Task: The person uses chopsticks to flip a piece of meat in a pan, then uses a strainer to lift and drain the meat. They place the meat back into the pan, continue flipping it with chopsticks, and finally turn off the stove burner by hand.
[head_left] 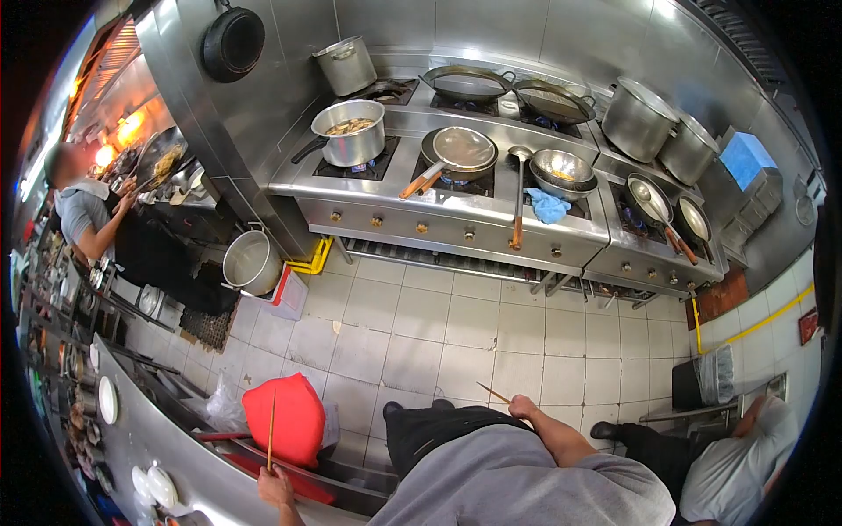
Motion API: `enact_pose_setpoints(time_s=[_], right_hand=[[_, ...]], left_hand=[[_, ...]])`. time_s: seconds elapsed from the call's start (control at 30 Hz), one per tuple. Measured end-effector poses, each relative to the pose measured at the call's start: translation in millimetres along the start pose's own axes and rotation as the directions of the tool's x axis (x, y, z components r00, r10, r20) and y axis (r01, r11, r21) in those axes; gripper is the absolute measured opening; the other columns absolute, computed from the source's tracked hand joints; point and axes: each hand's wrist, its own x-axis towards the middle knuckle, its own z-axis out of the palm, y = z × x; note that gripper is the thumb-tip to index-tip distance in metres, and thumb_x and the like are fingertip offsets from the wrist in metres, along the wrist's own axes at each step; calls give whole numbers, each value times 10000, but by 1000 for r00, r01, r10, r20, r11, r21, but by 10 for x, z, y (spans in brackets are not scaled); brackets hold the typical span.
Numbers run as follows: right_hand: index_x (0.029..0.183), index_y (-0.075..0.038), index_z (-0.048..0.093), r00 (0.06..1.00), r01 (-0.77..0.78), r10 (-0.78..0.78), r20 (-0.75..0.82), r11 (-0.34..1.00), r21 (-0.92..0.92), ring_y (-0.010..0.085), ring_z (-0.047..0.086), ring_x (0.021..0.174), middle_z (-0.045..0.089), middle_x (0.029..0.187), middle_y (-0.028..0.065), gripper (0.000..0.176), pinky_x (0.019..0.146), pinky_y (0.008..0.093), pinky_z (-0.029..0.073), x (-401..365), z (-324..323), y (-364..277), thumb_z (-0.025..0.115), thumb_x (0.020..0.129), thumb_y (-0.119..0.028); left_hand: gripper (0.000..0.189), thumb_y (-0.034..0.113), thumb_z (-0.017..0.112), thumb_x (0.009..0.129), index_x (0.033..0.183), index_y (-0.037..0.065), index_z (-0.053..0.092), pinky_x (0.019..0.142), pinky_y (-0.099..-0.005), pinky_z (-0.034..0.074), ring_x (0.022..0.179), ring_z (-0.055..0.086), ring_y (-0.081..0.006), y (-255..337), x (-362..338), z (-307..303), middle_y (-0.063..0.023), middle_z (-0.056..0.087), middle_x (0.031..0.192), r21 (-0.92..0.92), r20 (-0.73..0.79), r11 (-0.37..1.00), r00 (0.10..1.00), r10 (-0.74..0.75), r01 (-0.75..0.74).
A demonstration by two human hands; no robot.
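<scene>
My left hand point(275, 487) is closed around the lower end of a slim wooden stick point(271, 430), which points upward across a bright red cover or bag point(294, 412). That hand is over the edge of the steel counter point(206, 478). In front of my right thigh, my right hand point(524, 408) grips a second slim wooden stick point(493, 392), its tip pointing left above the tiled floor. Neither hand touches the stove point(403, 219) across the aisle.
On the stove are a pot of food point(353, 127), a strainer point(465, 147), a ladle point(518, 175) and woks point(469, 83). A large pot point(253, 263) is at left near a person at flames point(83, 210). Another person point(745, 465) is at right.
</scene>
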Motion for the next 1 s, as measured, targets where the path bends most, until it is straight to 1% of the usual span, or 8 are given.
enact_pose_setpoints(time_s=[0.6, 0.67, 0.83, 0.87, 0.9, 0.93, 0.97, 1.0], right_hand=[[874, 22, 644, 1000, 20, -20, 18, 1000, -1, 324, 642, 759, 635, 810, 241, 299, 680, 404, 511, -11, -77, -80, 445, 732, -149], [845, 37, 639, 999, 0, -4, 50, 995, 99, 338, 639, 734, 629, 779, 248, 303, 668, 418, 509, -62, -265, -281, 426, 744, -154], [822, 56, 605, 890, 344, -266, -371, 925, 161, 348, 616, 618, 598, 682, 256, 297, 602, 434, 499, 580, -396, -561, 440, 754, -182], [811, 56, 592, 978, 148, -95, -184, 943, 297, 388, 605, 682, 590, 724, 275, 287, 632, 455, 484, 353, -822, -990, 458, 744, -189], [773, 55, 579, 812, 422, -329, -483, 901, 95, 371, 604, 642, 580, 696, 274, 271, 587, 450, 475, 765, -690, -948, 465, 743, -189], [745, 54, 568, 736, 491, -401, -545, 871, 23, 367, 591, 599, 572, 658, 266, 262, 539, 455, 451, 838, -870, -1196, 466, 746, -187], [742, 53, 570, 814, 485, -345, -467, 845, 223, 375, 584, 585, 569, 643, 265, 247, 520, 463, 429, 1010, -1125, -1488, 457, 746, -167], [741, 51, 571, 794, 494, -330, -511, 840, 224, 399, 581, 599, 566, 644, 269, 237, 523, 474, 417, 1194, -1209, -1663, 460, 765, -157]], left_hand=[[293, 330, 551, 798, 748, 42, 537, 602, -466, 437, 679, 573, -369, -52, 2, 42, -175, 583, 691, -13, 22, 1000, 1000, -6, 6], [290, 328, 545, 804, 753, 42, 539, 601, -465, 436, 680, 572, -368, -3, 7, -4, -176, 583, 693, -11, 25, 1000, 1000, -12, 12], [299, 328, 531, 819, 767, 34, 543, 602, -471, 435, 686, 572, -380, 102, -22, -152, -185, 588, 711, -14, 48, 1000, 998, -27, 27], [304, 330, 527, 824, 771, 32, 543, 602, -473, 434, 688, 572, -384, 132, -30, -201, -189, 589, 718, -41, 38, 999, 999, -10, 12], [304, 330, 527, 824, 771, 32, 543, 602, -473, 434, 688, 572, -384, 156, -24, -226, -189, 589, 718, -29, 46, 999, 999, -29, 30], [306, 334, 525, 826, 773, 33, 543, 601, -472, 434, 691, 573, -385, 175, 15, -228, -190, 589, 718, -27, 27, 999, 999, -21, 21], [309, 337, 524, 829, 774, 34, 542, 600, -471, 435, 694, 573, -385, 115, -16, -210, -192, 590, 718, -14, 18, 999, 999, -28, 29], [311, 341, 523, 831, 776, 35, 541, 599, -469, 435, 697, 574, -385, 135, -13, -187, -193, 590, 719, -18, 8, 1000, 1000, -21, 21]])
